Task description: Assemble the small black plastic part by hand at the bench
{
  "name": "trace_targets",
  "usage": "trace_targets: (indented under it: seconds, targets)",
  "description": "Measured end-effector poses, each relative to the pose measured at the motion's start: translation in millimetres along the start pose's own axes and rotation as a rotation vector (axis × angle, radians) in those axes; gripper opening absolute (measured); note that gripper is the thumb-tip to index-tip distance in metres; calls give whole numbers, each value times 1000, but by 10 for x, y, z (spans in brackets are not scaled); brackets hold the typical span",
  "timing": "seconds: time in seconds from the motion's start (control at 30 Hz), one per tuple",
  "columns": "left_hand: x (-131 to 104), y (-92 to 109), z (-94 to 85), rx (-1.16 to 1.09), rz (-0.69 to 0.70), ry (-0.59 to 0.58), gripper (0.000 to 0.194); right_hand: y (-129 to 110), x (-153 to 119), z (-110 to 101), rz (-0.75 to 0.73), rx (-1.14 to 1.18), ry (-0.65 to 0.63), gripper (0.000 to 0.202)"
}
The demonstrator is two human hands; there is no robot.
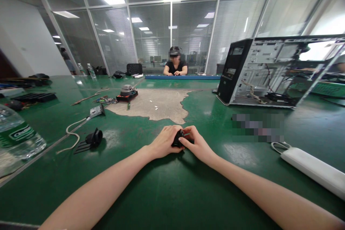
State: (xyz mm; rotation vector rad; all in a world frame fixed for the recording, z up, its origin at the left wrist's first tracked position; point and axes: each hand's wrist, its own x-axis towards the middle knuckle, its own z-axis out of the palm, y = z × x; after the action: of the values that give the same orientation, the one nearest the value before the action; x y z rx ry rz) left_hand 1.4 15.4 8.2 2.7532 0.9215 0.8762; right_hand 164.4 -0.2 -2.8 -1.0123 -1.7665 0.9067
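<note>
Both my hands meet over the green table, around a small black part (177, 139) whose kind I cannot make out. My left hand (164, 142) wraps it from the left, its fingers curled round the far side. From the right, my right hand (198, 144) pinches at the part with thumb and fingers. Much of the part is hidden by the fingers. To the left of my hands lies a black plastic piece with slats and a round collar (93, 138). Behind it is a small metal box with a pale cable (96, 110).
An opened computer case (234, 73) stands at the right, with a white power strip (312, 167) nearer me. A water bottle (20, 133) is at the left. A cooler-like part (127, 92) sits by the worn patch (161, 102). A person (176, 66) sits opposite.
</note>
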Motion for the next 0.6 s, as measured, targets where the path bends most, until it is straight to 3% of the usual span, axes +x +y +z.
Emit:
trace_targets:
  seconds: [0.13,0.3,0.5,0.6]
  targets:
    - [-10,-6,7,8,-7,6,58,-8,-18,-6,12,3,-37,22]
    - [-13,-5,12,4,3,19,56,-17,-40,-30,-189,-117,49,13]
    - [-1,-5,18,14,0,5,55,26,-4,-5,-37,77,-27,16]
    - [-6,-17,22,24,-1,-4,56,-2,-19,-3,-15,25,-51,20]
